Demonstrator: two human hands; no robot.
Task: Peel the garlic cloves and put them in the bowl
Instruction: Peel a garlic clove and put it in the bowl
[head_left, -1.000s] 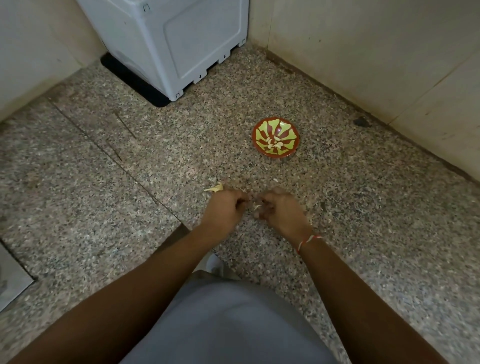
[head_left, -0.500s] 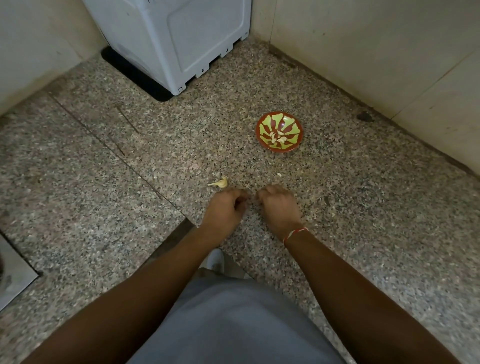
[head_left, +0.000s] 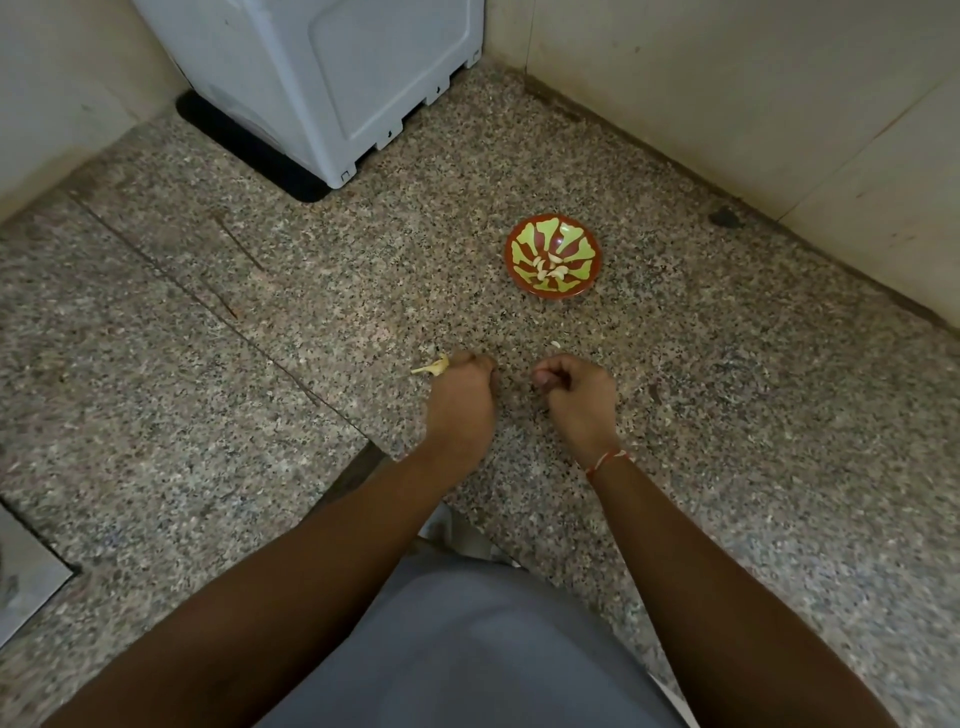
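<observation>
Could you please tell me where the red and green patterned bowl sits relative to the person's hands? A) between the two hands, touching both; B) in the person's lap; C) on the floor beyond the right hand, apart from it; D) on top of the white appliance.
C: the bowl stands on the speckled floor beyond the right hand, with bare floor between them.

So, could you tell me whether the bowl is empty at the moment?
No, several pale peeled garlic cloves lie in the middle of the bowl.
</observation>
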